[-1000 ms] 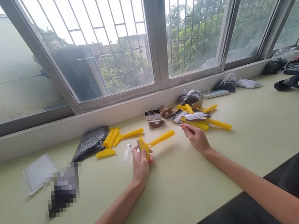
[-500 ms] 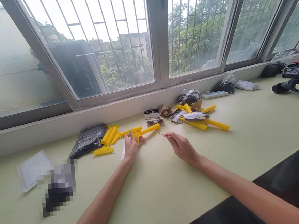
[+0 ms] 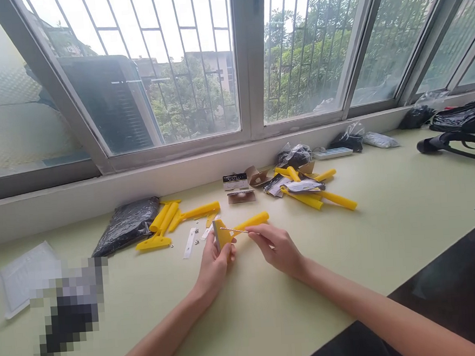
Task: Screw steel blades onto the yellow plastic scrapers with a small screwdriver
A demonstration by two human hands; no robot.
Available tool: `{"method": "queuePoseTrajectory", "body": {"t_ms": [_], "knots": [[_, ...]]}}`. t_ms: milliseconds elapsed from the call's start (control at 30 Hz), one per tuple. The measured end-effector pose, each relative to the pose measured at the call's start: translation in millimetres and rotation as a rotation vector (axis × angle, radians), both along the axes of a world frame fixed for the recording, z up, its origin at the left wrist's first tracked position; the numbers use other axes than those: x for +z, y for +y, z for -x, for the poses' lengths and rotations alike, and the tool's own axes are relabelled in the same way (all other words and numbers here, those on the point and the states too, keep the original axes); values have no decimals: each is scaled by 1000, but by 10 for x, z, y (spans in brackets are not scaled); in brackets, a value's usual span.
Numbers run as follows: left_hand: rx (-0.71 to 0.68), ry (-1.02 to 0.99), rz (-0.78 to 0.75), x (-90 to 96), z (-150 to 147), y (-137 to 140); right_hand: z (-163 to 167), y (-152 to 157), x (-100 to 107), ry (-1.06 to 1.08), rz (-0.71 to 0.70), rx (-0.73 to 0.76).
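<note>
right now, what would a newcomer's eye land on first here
Probably the yellow tool in the left hand, near the centre, with a thin metal rod from the right hand over its head. Next come two yellow piles: one beside a black bag at left, another beyond the right hand.

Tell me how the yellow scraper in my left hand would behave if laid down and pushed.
The yellow scraper would probably feel stiff: its handle sticks out straight beyond your left hand. It looks plastic, so perhaps light. The rounded handle might roll, but the wide head should likely check that.
</note>
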State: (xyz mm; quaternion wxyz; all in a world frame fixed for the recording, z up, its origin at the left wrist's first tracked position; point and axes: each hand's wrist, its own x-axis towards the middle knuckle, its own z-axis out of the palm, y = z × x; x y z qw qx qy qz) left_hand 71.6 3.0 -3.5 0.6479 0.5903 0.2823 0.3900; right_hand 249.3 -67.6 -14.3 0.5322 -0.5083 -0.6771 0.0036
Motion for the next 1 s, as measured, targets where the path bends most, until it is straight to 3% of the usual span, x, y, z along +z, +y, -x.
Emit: {"method": "queuePoseTrajectory", "body": {"t_ms": [300, 667, 1000], "knots": [[72, -36, 30, 18, -84, 47, 99, -11, 0, -53, -78, -36], [99, 34, -46, 38, -58, -26, 100, -31, -14, -110, -124, -47], [147, 139, -164, -64, -44, 56, 151, -34, 67, 123, -2, -53]]}}
